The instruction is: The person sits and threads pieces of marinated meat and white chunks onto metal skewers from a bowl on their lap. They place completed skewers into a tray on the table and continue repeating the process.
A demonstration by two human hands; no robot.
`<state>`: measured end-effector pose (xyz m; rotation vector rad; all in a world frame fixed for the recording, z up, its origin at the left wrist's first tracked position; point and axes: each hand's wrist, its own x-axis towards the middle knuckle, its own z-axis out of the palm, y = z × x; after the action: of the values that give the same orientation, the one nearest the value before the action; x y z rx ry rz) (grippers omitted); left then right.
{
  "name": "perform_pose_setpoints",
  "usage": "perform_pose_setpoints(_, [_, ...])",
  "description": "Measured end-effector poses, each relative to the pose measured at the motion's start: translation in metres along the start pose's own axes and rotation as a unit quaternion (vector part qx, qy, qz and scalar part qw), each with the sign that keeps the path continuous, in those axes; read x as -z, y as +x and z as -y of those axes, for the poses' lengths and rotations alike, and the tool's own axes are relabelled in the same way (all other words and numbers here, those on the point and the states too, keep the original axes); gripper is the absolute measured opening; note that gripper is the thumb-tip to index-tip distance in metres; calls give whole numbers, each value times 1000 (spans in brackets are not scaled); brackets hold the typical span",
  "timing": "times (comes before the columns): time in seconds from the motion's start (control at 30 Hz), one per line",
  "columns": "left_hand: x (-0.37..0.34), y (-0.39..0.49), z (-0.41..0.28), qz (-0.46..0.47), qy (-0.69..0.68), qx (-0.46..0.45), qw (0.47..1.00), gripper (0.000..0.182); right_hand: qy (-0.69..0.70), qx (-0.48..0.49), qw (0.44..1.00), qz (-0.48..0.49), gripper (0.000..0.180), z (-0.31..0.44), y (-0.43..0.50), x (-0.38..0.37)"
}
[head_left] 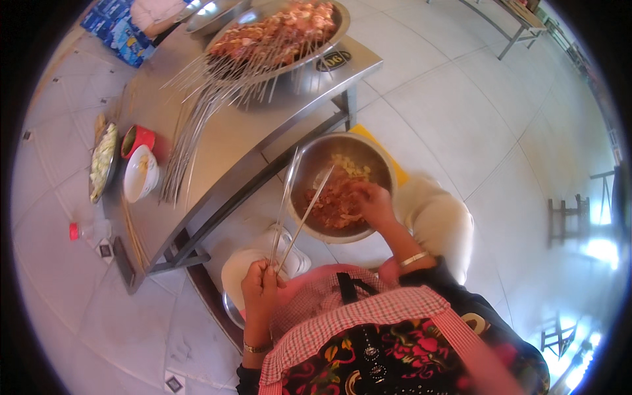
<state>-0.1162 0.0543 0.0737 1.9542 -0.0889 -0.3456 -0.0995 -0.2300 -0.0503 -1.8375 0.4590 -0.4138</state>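
Note:
My left hand grips a few thin metal skewers near their lower ends, and they point up and away, fanned apart. One of them slants over the metal bowl in front of my knees. Raw red meat pieces lie in this bowl, with pale yellow chunks at its far side. My right hand reaches over the bowl's right side, fingertips down in the meat. Blur hides whether a piece is between those fingers. On the table, a large metal basin is heaped with skewered meat.
A steel-topped table stands to the left, carrying loose skewers, a white bowl, a red container and a dish of pale chopped pieces. A person in blue patterned clothing is beyond it. A stool stands far right.

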Motion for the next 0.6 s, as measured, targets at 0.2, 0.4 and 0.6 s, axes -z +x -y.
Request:
perform_pose_setpoints(0.2, [-8, 19, -3, 16, 27, 37, 999, 11, -58, -52, 996, 38, 16, 11, 26, 8])
perform_pose_setpoints(0.4, [-4, 15, -10, -24, 109, -43, 993, 11, 43, -93, 995, -12, 18, -13, 51, 19])
perform_pose_setpoints(0.6, [6, -17, -12, -67, 128, -62, 987, 12, 83, -70, 994, 27, 18, -28, 36, 18])
